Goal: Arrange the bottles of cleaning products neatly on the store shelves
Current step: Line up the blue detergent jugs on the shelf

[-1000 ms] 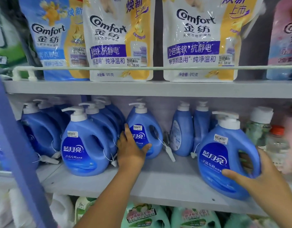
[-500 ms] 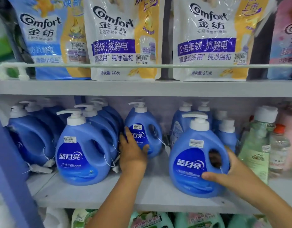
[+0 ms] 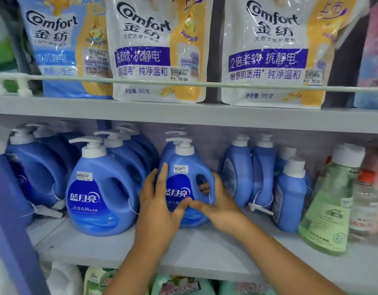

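Item: blue pump bottle (image 3: 184, 184), label facing out, price sticker on its shoulder. Location: middle shelf (image 3: 205, 245), upright, directly in front of a second bottle of the same kind, whose pump shows just behind it. A second ago I was carrying it in from the right end of the shelf; now it stands in the centre row.

My right hand (image 3: 220, 207): closed on the bottle, fingers threaded through the handle opening, thumb across the lower front.

My left hand (image 3: 160, 201): open, fingers spread flat against the bottle's left flank. Earlier it rested on the rear bottle; now it steadies the new one. The two thumbs almost touch.

Neighbours: front-left blue bottle (image 3: 101, 188), just beside, a narrow gap between. Slim blue bottles (image 3: 262, 171) to the right, turned sideways. Green clear bottle (image 3: 330, 207) further right.

Status: one bottle filed into its row. I judge a slight squaring-up remains, then the sideways bottles.
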A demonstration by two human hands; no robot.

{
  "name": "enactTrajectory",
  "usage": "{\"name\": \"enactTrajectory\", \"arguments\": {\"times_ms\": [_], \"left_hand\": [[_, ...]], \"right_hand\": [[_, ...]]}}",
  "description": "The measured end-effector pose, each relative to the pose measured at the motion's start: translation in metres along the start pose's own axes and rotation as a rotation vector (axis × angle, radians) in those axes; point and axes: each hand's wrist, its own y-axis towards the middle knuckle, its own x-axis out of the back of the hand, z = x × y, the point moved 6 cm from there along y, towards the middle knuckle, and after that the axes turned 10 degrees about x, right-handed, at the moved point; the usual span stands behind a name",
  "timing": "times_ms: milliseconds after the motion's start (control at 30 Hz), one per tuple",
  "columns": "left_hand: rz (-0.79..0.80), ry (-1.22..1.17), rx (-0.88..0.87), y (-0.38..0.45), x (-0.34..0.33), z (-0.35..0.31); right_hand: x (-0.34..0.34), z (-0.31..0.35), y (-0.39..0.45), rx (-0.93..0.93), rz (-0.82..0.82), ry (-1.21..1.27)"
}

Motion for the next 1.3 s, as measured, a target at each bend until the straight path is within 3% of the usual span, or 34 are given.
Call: {"name": "enactTrajectory", "arguments": {"times_ms": [67,100,200,233,300,600,767,867,967,1067,1167,1233,1300], "left_hand": [[0.086,0.016,-0.005,-0.001,-0.007,0.005],[0.100,0.037,-0.011,-0.003,-0.009,0.007],[0.048,0.043,0.012,-0.003,-0.011,0.012],[0.038,0.044,0.023,-0.003,-0.012,0.012],[0.025,0.050,0.034,-0.002,-0.013,0.013],[-0.003,0.087,0.023,-0.004,-0.013,0.022],[-0.015,0.105,0.054,-0.009,-0.008,0.022],[-0.084,0.114,-0.023,-0.013,-0.001,0.012],[-0.106,-0.120,-0.083,-0.028,0.009,-0.006],[0.118,-0.379,-0.004,-0.054,0.004,-0.028],[0.347,-0.475,0.055,-0.075,-0.020,-0.045],[0.360,-0.421,0.021,-0.080,-0.028,-0.053],[0.295,-0.375,0.003,-0.076,-0.024,-0.051]], "right_hand": [[0.007,0.003,0.003,0.049,0.061,-0.117],[0.020,0.005,0.004,0.080,-0.015,-0.232],[0.080,0.015,0.001,0.130,-0.498,-0.411],[0.092,0.014,0.001,0.072,-0.565,-0.436],[0.098,0.007,0.012,-0.057,-0.517,-0.520],[0.089,0.001,0.048,-0.326,-0.307,-0.858],[0.090,0.031,0.011,-0.344,-0.254,-0.832],[0.095,0.063,-0.025,-0.345,-0.262,-0.810],[0.100,0.085,-0.060,-0.257,-0.301,-0.541],[0.113,0.081,-0.086,-0.148,-0.404,-0.159],[0.107,0.054,-0.091,-0.168,-0.214,-0.145],[0.088,0.039,-0.091,-0.211,-0.103,0.002],[0.078,0.031,-0.088,-0.194,-0.123,0.033]]}}
